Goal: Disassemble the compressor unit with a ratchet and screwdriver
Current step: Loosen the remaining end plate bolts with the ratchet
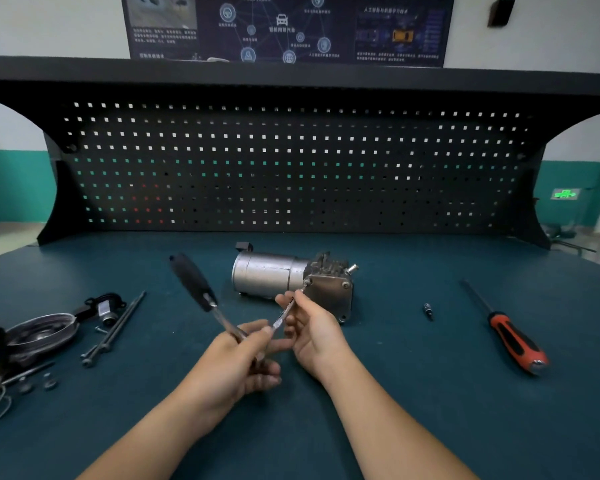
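The compressor unit point(278, 277) lies mid-bench beyond both hands, the left hand point(236, 362) curled round the ratchet point(196, 285) and the right hand point(314, 332) pinching a thin rod point(288, 310) that touches its housing, with the screwdriver point(510, 336) and a small bit point(428, 310) to the right and loose parts point(42, 330) to the left.

Dim, even light; soft shadows; wide-angle bending at edges; slight overall blur.

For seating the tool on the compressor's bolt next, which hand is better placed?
Probably the right hand: it pinches the extension bar, whose tip reaches the bolt on the compressor. The left hand grips the ratchet farther back.
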{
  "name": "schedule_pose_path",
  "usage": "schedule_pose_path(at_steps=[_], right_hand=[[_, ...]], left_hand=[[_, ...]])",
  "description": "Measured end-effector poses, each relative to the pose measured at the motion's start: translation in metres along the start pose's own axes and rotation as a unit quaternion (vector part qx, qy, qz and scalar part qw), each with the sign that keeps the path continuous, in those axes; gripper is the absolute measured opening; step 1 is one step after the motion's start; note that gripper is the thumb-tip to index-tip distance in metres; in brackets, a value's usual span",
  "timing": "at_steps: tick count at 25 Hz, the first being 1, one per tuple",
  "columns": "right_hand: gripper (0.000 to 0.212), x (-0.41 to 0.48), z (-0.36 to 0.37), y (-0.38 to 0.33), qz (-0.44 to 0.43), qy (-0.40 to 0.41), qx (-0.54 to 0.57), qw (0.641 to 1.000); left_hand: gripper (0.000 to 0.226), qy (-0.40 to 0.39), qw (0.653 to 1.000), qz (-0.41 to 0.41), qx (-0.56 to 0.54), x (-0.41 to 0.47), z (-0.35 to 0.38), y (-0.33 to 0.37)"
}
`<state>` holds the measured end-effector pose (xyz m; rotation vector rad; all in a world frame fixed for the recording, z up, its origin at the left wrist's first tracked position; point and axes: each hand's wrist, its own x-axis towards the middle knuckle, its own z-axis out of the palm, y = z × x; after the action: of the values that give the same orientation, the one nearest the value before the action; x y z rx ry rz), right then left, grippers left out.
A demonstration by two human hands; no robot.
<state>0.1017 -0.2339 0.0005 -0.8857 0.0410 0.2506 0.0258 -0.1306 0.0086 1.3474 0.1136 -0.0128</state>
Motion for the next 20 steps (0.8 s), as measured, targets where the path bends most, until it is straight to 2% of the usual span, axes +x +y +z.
schedule_pose_path(at_steps=[2,3,4,5,6,7,8,9,10,11,13,14,16,17,18,19,20], right_hand=[[0.016,0.001,0.0,0.0,-0.011,0.005,0.0,1.0],[0.015,0.001,0.0,0.0,-0.012,0.008,-0.002,1.0],[0.015,0.001,0.0,0.0,-0.013,0.012,-0.006,1.0],[0.015,0.001,0.0,0.0,-0.014,0.015,-0.01,1.0],[0.015,0.002,0.0,0.0,-0.016,0.016,-0.014,1.0],[0.015,0.002,0.001,0.0,-0.019,0.018,-0.016,1.0],[0.015,0.002,0.001,0.0,-0.021,0.019,-0.018,0.999],[0.015,0.002,0.001,0.0,-0.021,0.021,-0.018,0.999],[0.016,0.001,0.001,0.0,-0.018,0.022,-0.014,1.0],[0.016,0.0,0.001,-0.001,-0.011,0.021,-0.004,1.0],[0.016,-0.001,0.0,-0.003,0.005,0.018,0.025,1.0],[0.016,-0.001,0.0,-0.004,0.009,0.015,0.036,0.999],[0.014,-0.001,-0.001,-0.006,0.01,0.007,0.044,0.999],[0.015,-0.001,-0.001,-0.005,0.009,0.006,0.042,0.999],[0.015,0.0,-0.001,-0.005,0.007,0.006,0.036,0.999],[0.016,0.0,-0.001,-0.004,0.007,0.008,0.028,1.0],[0.016,0.0,0.0,-0.003,0.006,0.01,0.019,1.0]], left_hand=[[0.016,-0.007,0.999,-0.027,-0.039,0.0,-0.003,0.005],[0.016,-0.002,1.0,-0.006,0.012,-0.001,-0.005,0.004],[0.02,0.005,0.991,0.044,0.127,-0.002,-0.007,0.003],[0.026,0.012,0.949,0.118,0.293,-0.002,-0.01,0.0],[0.033,0.013,0.871,0.194,0.451,-0.001,-0.013,-0.005],[0.04,0.018,0.793,0.247,0.557,0.001,-0.014,-0.008],[0.045,0.023,0.756,0.269,0.596,0.002,-0.015,-0.01],[0.046,0.026,0.76,0.267,0.592,0.002,-0.015,-0.011],[0.041,0.018,0.793,0.258,0.551,0.002,-0.014,-0.012],[0.033,0.012,0.851,0.235,0.469,0.002,-0.012,-0.011],[0.021,0.007,0.97,0.114,0.216,0.002,-0.007,-0.006],[0.017,0.008,0.995,0.038,0.087,0.002,-0.005,-0.004],[0.013,0.006,0.995,-0.051,-0.082,0.004,-0.004,0.002],[0.014,0.003,0.99,-0.066,-0.121,0.003,-0.004,0.004],[0.013,0.003,0.991,-0.059,-0.117,0.002,-0.005,0.005],[0.01,0.01,0.998,-0.028,-0.051,0.0,-0.006,0.006],[0.014,0.015,0.996,0.028,0.088,-0.002,-0.007,0.004]])
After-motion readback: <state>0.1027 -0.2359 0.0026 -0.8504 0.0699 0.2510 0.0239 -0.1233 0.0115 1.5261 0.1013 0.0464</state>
